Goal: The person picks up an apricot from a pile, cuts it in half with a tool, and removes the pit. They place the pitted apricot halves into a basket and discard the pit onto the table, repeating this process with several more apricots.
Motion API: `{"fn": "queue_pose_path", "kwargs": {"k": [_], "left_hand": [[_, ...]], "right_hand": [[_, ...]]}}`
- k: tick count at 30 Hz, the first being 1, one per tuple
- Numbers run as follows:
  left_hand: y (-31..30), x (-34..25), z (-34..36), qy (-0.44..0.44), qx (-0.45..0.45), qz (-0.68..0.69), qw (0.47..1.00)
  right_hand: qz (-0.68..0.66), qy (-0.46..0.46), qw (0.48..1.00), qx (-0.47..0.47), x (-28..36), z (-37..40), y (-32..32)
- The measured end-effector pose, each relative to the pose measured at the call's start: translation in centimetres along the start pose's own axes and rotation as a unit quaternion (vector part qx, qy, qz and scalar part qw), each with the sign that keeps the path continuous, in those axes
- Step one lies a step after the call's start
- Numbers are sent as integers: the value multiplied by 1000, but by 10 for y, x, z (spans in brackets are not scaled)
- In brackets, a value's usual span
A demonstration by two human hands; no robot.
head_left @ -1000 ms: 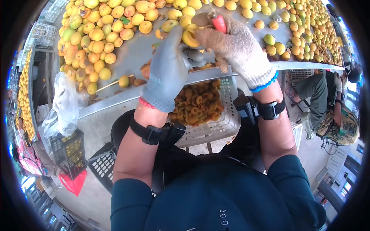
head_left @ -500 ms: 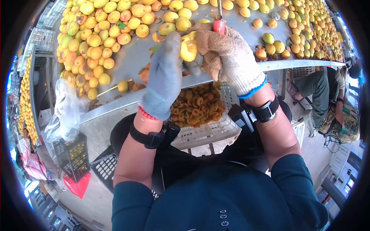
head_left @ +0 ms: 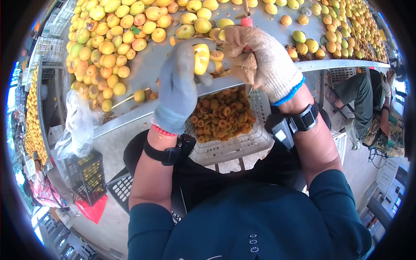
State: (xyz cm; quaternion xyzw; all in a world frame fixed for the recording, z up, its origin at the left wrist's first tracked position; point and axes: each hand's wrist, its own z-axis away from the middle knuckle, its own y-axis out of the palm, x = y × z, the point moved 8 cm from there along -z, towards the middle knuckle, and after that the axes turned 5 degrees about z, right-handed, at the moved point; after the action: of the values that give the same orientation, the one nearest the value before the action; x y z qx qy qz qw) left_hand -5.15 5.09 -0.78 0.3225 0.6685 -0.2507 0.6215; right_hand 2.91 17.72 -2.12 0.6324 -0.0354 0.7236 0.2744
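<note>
While L hand (head_left: 178, 89) pinches yellow fruit (head_left: 200, 58), R hand (head_left: 262, 60) grips red-handled tool (head_left: 247, 21) over table edge (head_left: 342, 65), crate (head_left: 236, 147) below

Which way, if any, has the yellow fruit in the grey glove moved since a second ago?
Yes. The yellow fruit in the left hand has come slightly nearer the person, closer to the metal table edge.

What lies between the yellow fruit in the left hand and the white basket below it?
Head view: the table's metal edge runs between the yellow fruit, gripped by the left hand, and the white basket.
</note>
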Motion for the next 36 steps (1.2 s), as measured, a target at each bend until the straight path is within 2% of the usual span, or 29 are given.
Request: {"fn": "queue_pose_path", "kwargs": {"k": [2, 5, 6, 9, 11, 13, 14, 15, 16, 18, 20, 21, 23, 24, 25, 27, 28, 30, 31, 33, 36], "left_hand": [[-2, 0, 1, -11, 1, 21, 1000], [-5, 9, 5, -66, 11, 25, 997], [-5, 14, 8, -92, 15, 23, 995], [3, -4, 11, -15, -15, -58, 998], [3, 0, 14, 22, -12, -89, 996], [0, 13, 21, -85, -15, -43, 995], [-1, 18, 24, -149, -30, -17, 988], [-2, 21, 27, -75, -9, -52, 996], [-3, 24, 33, 0, 7, -87, 996], [1, 15, 35, -13, 17, -95, 995], [5, 27, 51, -234, 46, -3, 971], [11, 26, 53, -223, 106, -17, 969], [19, 24, 55, -194, 224, -43, 954], [21, 27, 59, -253, 281, -126, 917], [22, 22, 55, -173, 288, -187, 923], [29, 10, 53, -11, 290, -306, 907], [26, 15, 54, -60, 284, -308, 906], [25, 7, 45, -61, 259, -257, 929], [25, 3, 41, -62, 246, -231, 939], [24, -4, 30, -61, 232, -219, 946], [15, -4, 20, -39, 203, -199, 958]], "right_hand": [[240, -35, 968, -61, 28, 4, -5], [344, -144, 925, -69, 52, 15, 10], [359, -137, 922, -50, 52, 19, 16], [458, -238, 856, 16, 52, 28, 38], [477, -226, 849, 18, 50, 30, 41], [507, -230, 831, 6, 54, 35, 44], [493, -274, 826, -8, 54, 34, 43], [531, -317, 785, -35, 49, 43, 47], [537, -305, 786, -44, 44, 47, 47], [551, -270, 787, -65, 36, 46, 41], [568, -225, 787, -86, 29, 40, 26], [562, -219, 793, -79, 28, 35, 14], [542, -147, 819, -115, 30, 25, -15], [552, -88, 824, -96, 31, 21, -27], [554, -79, 825, -77, 37, 15, -33], [622, -77, 774, -90, 43, -7, -38], [626, -77, 771, -85, 45, -20, -36], [632, -76, 767, -76, 49, -51, -20], [689, -94, 716, -59, 46, -68, -8], [741, -32, 671, -9, 28, -99, 9], [789, -73, 610, 9, 2, -125, 23]]}}
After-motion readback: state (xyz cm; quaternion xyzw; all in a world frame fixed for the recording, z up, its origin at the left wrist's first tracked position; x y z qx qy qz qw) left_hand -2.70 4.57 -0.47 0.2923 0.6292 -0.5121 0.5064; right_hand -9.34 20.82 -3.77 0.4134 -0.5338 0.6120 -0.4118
